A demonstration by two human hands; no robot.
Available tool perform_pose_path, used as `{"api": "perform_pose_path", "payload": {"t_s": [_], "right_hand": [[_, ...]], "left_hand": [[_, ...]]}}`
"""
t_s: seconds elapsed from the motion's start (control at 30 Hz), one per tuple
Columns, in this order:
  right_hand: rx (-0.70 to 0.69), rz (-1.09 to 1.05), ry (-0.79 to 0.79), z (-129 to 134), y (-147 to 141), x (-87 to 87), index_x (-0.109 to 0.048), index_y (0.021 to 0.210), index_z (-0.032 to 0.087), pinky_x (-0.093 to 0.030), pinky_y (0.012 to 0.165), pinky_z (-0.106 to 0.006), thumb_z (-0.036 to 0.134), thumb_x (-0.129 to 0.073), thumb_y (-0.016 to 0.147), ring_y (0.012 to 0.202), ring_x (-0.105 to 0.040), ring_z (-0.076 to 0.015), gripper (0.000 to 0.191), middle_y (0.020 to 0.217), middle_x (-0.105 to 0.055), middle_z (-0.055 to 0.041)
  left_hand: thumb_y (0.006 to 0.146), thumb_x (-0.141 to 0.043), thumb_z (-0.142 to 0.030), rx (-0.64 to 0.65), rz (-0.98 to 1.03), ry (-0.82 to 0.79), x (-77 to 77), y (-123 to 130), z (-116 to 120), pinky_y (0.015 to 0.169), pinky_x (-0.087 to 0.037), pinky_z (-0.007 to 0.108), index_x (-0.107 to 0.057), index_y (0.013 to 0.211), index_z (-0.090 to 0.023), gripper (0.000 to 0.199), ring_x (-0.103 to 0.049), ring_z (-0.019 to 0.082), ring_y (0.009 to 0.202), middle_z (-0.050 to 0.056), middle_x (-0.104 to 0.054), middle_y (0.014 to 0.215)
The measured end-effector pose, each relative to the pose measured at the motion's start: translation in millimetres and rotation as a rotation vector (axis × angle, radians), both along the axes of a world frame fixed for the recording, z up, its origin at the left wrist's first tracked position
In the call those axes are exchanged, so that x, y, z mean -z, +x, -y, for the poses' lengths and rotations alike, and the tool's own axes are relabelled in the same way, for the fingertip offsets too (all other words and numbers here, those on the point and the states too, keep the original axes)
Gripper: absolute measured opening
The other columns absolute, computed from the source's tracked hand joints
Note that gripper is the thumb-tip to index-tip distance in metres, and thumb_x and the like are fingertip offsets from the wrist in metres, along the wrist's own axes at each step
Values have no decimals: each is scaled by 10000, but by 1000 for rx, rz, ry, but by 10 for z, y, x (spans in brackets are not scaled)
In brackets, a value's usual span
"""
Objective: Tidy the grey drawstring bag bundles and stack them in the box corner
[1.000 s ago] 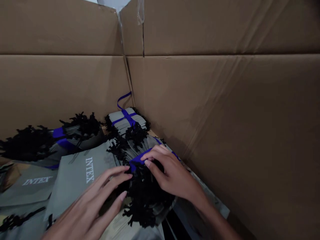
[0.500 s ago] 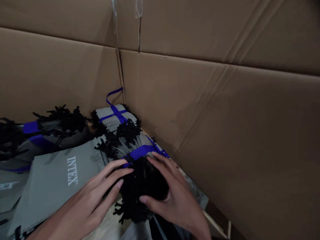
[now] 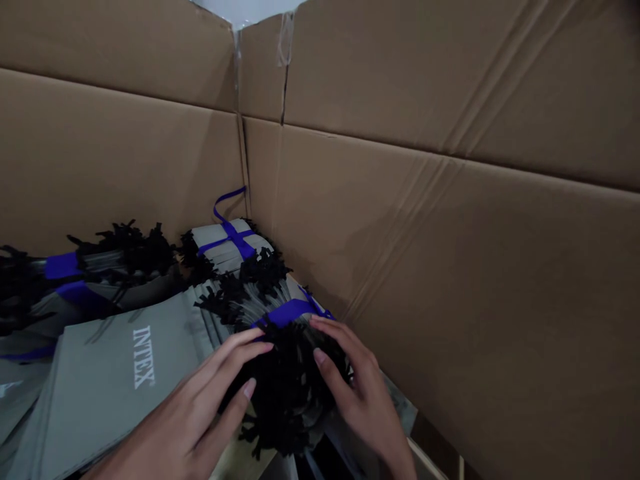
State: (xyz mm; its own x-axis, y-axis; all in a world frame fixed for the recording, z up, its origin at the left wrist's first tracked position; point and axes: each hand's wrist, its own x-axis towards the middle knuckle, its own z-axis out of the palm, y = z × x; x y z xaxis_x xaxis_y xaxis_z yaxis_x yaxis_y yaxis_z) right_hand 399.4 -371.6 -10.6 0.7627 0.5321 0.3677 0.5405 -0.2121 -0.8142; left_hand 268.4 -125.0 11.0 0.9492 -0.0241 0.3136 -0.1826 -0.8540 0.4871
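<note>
A bundle of grey pieces with black frayed ends lies at the lower centre, with a blue band around it. On its left side rests my left hand, fingers apart, fingertips touching the black ends near the band. My right hand lies on the right side, its fingers spread and thumb on the black ends. Neither hand is closed round the bundle. Beside my left hand is a stack of grey sheets printed INTEX.
Tall cardboard walls meet in a corner behind the bundles. Another bundle tied crosswise in blue sits in that corner. More blue-banded bundles lie at the left. A wooden edge shows at the lower right.
The view has tilted slightly upward. My right thumb has moved up and right across the black ends, nearer its fingers. The bundle's black ends have shifted a little to the right.
</note>
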Motion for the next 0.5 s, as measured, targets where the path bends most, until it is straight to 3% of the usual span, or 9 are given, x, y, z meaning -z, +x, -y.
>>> {"api": "perform_pose_path", "payload": {"t_s": [0.23, 0.37, 0.5], "right_hand": [[-94, -3, -27, 93, 284, -183, -637, 1423, 333, -480, 1213, -425, 332, -570, 1124, 1401, -628, -226, 307, 1471, -684, -50], [-92, -4, -27, 139, 402, -217, -638, 1465, 342, -477, 1220, -440, 277, -543, 1118, 1420, -618, -237, 365, 1492, -674, -49], [-98, -39, -25, 173, 433, -227, -642, 1496, 361, -464, 1247, -478, 315, -519, 1135, 1463, -597, -258, 383, 1546, -654, -46]], "left_hand": [[1107, -522, -353, 35, 29, -71, -193, 319, 31, 1158, -589, 348, -608, 1534, -402, 438, -710, 245, 1387, -29, -691, 1568], [1110, -496, -304, 59, 19, -126, -173, 473, 8, 1158, -599, 354, -645, 1493, -373, 416, -736, 237, 1343, -12, -729, 1517], [1086, -507, -236, 138, -9, -81, -82, 522, -45, 1198, -577, 395, -606, 1538, -405, 492, -684, 244, 1412, -16, -666, 1591]]}}
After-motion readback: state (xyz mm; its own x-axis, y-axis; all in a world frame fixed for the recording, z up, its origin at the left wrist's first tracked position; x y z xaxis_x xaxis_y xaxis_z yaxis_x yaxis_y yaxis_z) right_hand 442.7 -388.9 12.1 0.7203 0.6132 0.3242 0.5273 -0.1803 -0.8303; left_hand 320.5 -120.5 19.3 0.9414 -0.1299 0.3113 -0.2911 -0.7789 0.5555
